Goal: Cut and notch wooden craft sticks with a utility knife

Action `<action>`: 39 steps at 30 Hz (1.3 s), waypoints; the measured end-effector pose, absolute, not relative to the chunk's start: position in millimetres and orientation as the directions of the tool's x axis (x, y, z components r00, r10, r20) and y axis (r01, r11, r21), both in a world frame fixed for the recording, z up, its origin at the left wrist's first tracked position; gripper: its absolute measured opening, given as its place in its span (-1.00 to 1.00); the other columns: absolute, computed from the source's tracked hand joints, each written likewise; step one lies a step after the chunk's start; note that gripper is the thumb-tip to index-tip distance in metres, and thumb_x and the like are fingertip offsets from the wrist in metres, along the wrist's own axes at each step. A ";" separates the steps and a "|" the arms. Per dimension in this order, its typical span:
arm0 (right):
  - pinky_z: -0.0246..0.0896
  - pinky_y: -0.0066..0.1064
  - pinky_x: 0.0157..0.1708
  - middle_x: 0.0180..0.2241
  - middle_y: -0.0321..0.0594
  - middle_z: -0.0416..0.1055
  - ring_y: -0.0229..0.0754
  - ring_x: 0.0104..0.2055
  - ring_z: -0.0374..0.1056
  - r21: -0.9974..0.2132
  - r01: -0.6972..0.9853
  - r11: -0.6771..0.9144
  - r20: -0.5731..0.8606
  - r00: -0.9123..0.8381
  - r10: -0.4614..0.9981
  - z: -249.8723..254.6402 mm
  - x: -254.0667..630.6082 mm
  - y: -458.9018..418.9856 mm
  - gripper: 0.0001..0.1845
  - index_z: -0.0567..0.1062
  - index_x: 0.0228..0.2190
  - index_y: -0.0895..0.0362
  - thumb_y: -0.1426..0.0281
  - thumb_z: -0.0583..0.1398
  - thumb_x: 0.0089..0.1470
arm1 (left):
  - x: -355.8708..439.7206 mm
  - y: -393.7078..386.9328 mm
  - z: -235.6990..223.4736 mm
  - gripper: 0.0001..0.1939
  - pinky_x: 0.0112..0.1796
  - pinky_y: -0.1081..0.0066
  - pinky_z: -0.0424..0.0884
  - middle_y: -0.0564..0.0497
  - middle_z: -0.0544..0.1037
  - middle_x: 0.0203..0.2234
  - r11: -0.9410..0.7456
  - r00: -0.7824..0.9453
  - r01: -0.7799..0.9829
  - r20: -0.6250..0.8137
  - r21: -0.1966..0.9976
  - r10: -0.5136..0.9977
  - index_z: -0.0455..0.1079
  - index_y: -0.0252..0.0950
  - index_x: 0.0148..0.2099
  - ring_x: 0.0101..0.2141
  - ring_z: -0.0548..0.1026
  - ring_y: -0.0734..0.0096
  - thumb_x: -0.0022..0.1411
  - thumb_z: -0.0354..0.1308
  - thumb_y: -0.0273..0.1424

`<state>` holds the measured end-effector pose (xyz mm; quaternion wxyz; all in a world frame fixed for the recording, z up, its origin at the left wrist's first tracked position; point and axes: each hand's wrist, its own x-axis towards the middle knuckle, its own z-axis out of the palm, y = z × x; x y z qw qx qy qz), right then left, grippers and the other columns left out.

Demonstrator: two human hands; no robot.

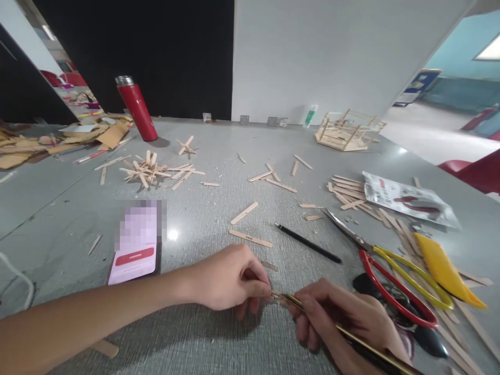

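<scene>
My left hand (230,278) is closed in a pinch on a small wooden piece (275,296), mostly hidden by the fingertips. My right hand (347,320) grips a slim black-and-gold pen-like tool (355,341), its tip touching or very near that piece; its exact kind I cannot make out. Just beyond my left hand lie a notched craft stick (250,238) and another craft stick (244,213). A black pen (308,243) rests ahead of my right hand. Scissors (361,245) with red and yellow handles lie to the right, blades pointing away.
A phone (135,263) lies left, beyond my forearm. Further back stand a red flask (136,109), a stick pile (146,171), a glue tube (310,116) and a wooden stick frame (347,133). At right are a silver packet (410,200), a yellow object (445,268) and loose sticks.
</scene>
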<state>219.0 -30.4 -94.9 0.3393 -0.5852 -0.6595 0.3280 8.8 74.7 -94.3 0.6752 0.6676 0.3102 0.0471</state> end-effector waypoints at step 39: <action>0.19 -0.47 -0.60 -0.63 -0.41 0.34 -0.32 -0.66 0.28 -0.593 0.718 0.365 0.263 -0.256 0.930 -105.9 212.6 -24.0 -0.66 0.47 -0.41 0.03 0.38 0.06 0.43 | 12.8 78.0 -90.4 -0.79 -0.71 0.59 0.30 0.11 0.49 -0.59 0.120 0.794 0.397 -0.406 0.910 0.452 0.41 -0.31 -0.42 -0.72 0.40 0.58 0.32 0.13 -0.47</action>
